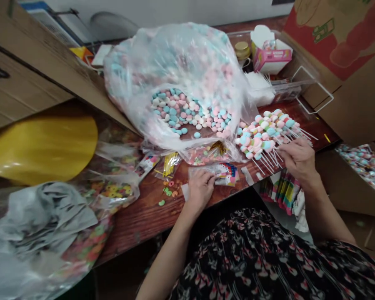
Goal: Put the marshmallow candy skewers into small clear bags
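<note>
Nearest us is a black floral garment point(253, 258), and past it the edge of a reddish-brown wooden table point(137, 227). At the near left, a grey cloth point(50, 216) lies on a big clear bag of colourful rings point(95, 241). We see the left hand point(201, 187) resting palm down at the near end of the printed clear packets point(227, 174), its fingers bent close together; we cannot tell whether it grips them. Just left of it, a few loose candy rings point(168, 191) lie on the wood.

The right hand point(298, 156) is at the near side of the candy sticks point(265, 133), fingers curled narrow by the white stems; we cannot tell whether it pinches any. These sticks, threaded with pink, white and blue sweets, lie heaped at the table's right. Beyond the left hand we find gold ties point(170, 164) in a small bag. Behind these, a large clear bag point(175, 54) lies open towards us, pastel sweets point(175, 112) showing in its mouth. Farther back on the right, a clear tray point(306, 75) holds a pink box point(273, 60) and a gold-lidded jar point(242, 50)
</note>
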Demonstrator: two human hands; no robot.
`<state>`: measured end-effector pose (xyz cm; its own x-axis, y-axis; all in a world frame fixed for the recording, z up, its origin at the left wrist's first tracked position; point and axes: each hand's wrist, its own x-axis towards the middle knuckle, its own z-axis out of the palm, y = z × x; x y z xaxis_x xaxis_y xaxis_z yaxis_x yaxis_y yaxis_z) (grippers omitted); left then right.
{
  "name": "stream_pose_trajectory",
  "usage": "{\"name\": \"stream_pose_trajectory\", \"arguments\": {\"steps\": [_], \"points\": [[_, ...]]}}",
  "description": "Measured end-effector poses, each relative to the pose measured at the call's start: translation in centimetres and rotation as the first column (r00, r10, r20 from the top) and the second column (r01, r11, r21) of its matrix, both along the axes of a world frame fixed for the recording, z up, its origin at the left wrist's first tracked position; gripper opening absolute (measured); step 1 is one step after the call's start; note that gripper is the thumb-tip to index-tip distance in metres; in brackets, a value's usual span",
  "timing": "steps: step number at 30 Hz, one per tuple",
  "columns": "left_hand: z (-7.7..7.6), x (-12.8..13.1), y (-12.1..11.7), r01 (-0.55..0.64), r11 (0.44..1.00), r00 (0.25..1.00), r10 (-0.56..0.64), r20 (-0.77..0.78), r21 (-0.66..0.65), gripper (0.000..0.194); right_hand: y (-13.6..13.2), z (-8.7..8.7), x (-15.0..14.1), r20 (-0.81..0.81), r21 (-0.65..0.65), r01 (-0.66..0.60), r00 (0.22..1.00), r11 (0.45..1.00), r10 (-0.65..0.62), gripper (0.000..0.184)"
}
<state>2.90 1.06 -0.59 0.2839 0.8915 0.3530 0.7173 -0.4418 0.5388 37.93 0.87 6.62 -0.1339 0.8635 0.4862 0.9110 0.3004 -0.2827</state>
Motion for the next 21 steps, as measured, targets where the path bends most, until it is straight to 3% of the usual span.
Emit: {"name": "stream_pose_trajectory", "arguments": {"steps": [3,7,12,21], "points": [[-0.3,-0.4,-0.3,0.062,0.998,0.998,-0.062,-0.014,-0.006,0.018,-0.7,0.1,-1.3,-0.009,-0.120,-0.145,0.989,0.982,0.145,0.020],[-0.2,-1.1,-0.2,0.075,0.994,0.997,-0.073,0.035,-0.074,0.020,-1.2,-0.8,-1.8,-0.093,-0.213,-0.255,0.966,0.943,0.240,0.023],[0.3,-1.3,0.4,0.045,0.981,0.991,-0.020,0.132,-0.190,0.020,-1.3,-1.4,-1.9,-0.176,-0.274,-0.328,0.941,0.904,0.288,0.023],[0.1,-1.5,1.0,0.041,0.972,0.987,-0.003,0.162,-0.231,0.012,-1.8,-0.2,-2.7,-0.242,-0.275,-0.413,0.904,0.868,0.354,0.022]]}}
